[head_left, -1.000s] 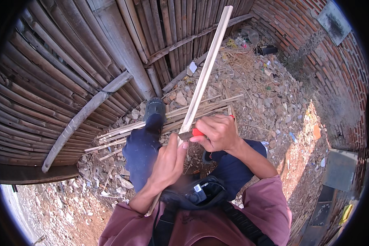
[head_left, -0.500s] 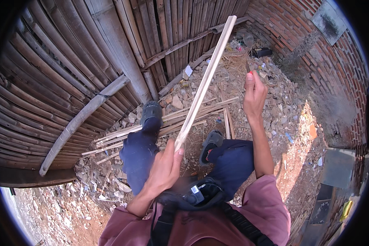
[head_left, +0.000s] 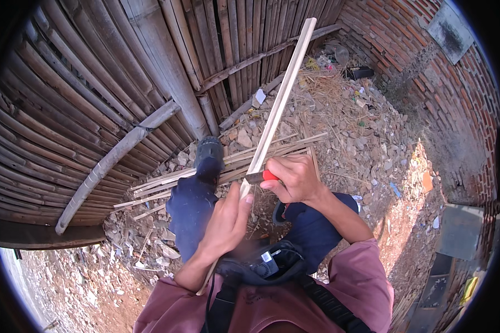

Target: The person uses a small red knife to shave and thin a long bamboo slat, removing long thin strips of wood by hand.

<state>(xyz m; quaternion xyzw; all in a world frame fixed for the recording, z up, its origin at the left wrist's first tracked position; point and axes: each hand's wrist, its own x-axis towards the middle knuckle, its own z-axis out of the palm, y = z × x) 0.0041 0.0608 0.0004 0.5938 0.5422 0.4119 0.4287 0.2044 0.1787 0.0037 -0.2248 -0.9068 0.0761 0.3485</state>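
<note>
A long pale wooden strip [head_left: 279, 105], grooved along its length, slants up and away from my left hand [head_left: 226, 222]. That hand is closed round its lower end. My right hand [head_left: 295, 178] grips a knife [head_left: 255, 177] by its red handle end, and the dark blade lies against the strip just above my left fingers. Most of the handle is hidden inside my right fist. Behind the strip, several similar pale strips [head_left: 166, 180] lie on the rubble between and beside my feet.
A slatted bamboo wall [head_left: 94, 72] with a thick post [head_left: 164, 66] rises on the left. A brick wall [head_left: 428, 100] curves round the right. Stones and litter cover the ground. A dark box-like object [head_left: 358, 72] lies in the far corner. An open black bag [head_left: 266, 263] hangs at my waist.
My right hand has come down and left, bringing the knife from beside the strip onto its lower part. My left hand keeps its hold, and the strip has shifted slightly.
</note>
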